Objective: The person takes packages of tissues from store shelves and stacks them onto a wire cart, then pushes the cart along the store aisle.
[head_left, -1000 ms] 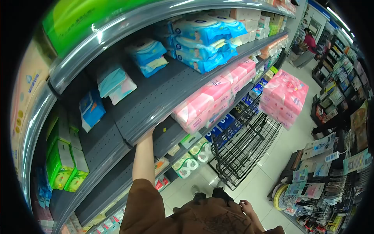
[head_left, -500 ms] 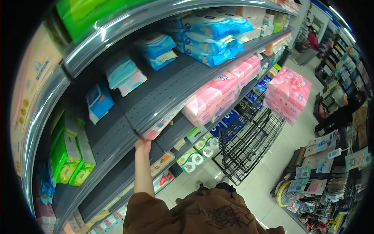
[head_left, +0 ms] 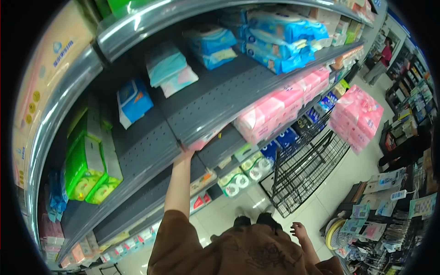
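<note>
My left hand point(head_left: 184, 155) reaches in beneath the front lip of the upper shelf point(head_left: 206, 110), and that lip hides its fingers. Right beside it, partly covered by the lip, is a pink and white packet point(head_left: 208, 139); whether the hand grips it I cannot tell. Low over the floor at my side hangs my right hand point(head_left: 299, 230), fingers loosely bent and apart, holding nothing. Pink tissue packs point(head_left: 270, 112) lie on the shelf level below, to the right of my left hand.
A black wire shopping cart point(head_left: 307, 174) stands by the shelves, with a large pink tissue bundle point(head_left: 356, 117) at its far end. Blue wipes packs point(head_left: 279, 43) and green packs point(head_left: 89, 165) sit on the shelf. Hanging goods point(head_left: 385, 220) line the right. A person point(head_left: 380, 62) stands farther down the aisle.
The view has shifted, so shelves and cart appear farther right. My right hand has come into view. My left hand stays under the shelf lip beside the pink and white packet.
</note>
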The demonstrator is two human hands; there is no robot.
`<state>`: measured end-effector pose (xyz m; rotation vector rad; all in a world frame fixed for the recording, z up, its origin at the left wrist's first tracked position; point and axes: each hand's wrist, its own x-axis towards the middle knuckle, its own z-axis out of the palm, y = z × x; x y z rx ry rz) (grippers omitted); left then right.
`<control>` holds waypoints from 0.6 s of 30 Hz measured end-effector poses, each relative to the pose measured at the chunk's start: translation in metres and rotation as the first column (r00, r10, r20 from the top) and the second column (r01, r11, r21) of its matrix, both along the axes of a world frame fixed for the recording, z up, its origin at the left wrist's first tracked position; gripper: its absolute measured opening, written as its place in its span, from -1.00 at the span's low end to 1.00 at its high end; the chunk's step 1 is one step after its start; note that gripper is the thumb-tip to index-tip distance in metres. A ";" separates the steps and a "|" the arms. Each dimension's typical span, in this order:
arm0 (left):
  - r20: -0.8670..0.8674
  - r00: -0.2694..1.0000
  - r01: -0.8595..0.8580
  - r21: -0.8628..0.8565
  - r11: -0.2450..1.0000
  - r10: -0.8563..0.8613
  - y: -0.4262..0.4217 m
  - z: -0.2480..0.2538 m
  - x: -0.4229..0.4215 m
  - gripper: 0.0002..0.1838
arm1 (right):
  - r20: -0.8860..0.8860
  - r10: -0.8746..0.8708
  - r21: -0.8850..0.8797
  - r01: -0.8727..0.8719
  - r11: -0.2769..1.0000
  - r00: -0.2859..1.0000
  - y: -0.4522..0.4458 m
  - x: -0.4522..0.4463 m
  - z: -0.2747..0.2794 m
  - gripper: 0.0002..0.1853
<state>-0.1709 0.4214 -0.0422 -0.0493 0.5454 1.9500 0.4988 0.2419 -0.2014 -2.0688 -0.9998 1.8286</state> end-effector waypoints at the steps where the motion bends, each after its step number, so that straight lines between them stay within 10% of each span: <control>1: -0.032 0.999 0.009 0.014 1.000 -0.009 0.000 0.005 0.002 -0.43 | -0.013 0.003 -0.026 -0.004 1.000 1.000 -0.002 -0.004 0.001 -0.61; 8: -0.164 0.981 0.119 0.082 0.989 -0.104 -0.013 0.038 0.021 -0.38 | 0.264 0.374 0.090 -0.409 0.908 0.889 -0.069 0.054 -0.067 -0.65; 11: -0.175 0.977 0.149 0.146 0.978 -0.123 0.003 0.048 0.054 -0.36 | 0.100 -0.072 0.129 0.059 0.990 0.992 -0.102 0.062 -0.057 -0.68; 14: -0.178 0.981 0.116 0.211 0.971 -0.078 0.013 0.058 0.081 -0.33 | 0.605 0.606 0.192 -0.833 0.518 0.516 -0.158 0.132 -0.176 -0.70; 18: -0.196 0.979 0.098 0.192 0.976 -0.060 -0.012 0.050 0.076 -0.31 | 0.351 0.421 -0.052 -0.431 0.901 0.837 -0.156 0.116 -0.122 -0.71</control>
